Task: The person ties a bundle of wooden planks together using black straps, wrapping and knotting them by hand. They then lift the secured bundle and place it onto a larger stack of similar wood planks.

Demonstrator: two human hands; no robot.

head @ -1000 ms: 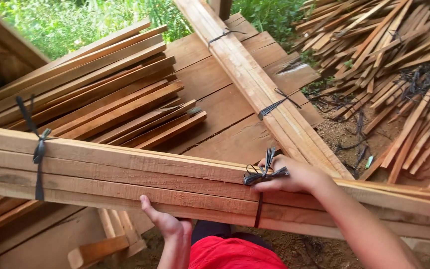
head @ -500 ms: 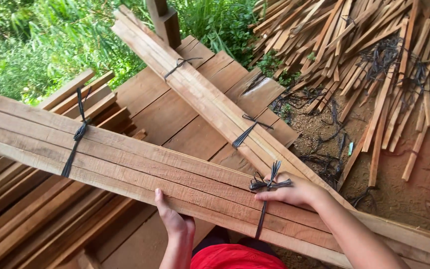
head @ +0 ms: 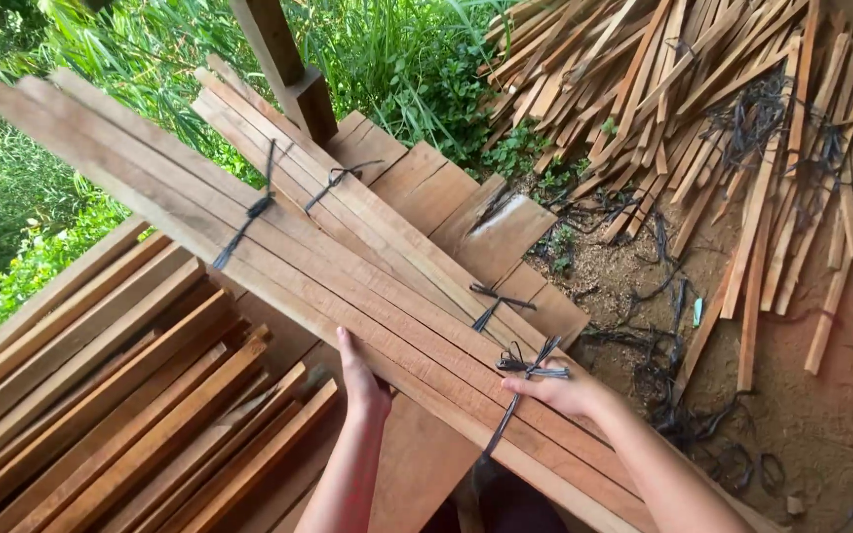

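A long bundle of wooden slats [head: 278, 262], tied with two black straps, runs from the upper left down to the lower right. My left hand [head: 362, 380] grips its near edge from underneath, thumb up on the side. On top of the bundle my right hand [head: 560, 390] pinches the knot of the black strap [head: 530, 365]. A second tied bundle [head: 367, 212] lies right behind, almost parallel, on the plank platform [head: 446, 192].
A stack of loose slats [head: 120, 415] fills the lower left. A big heap of short slats [head: 723, 109] and black straps [head: 663, 345] lies on the dirt at right. A wooden post [head: 283, 64] stands at the back, with green plants behind it.
The bundle in my hands has swung counter-clockwise, its far end rising toward the upper left, and now lies nearly alongside the second bundle. Both hands kept their hold.
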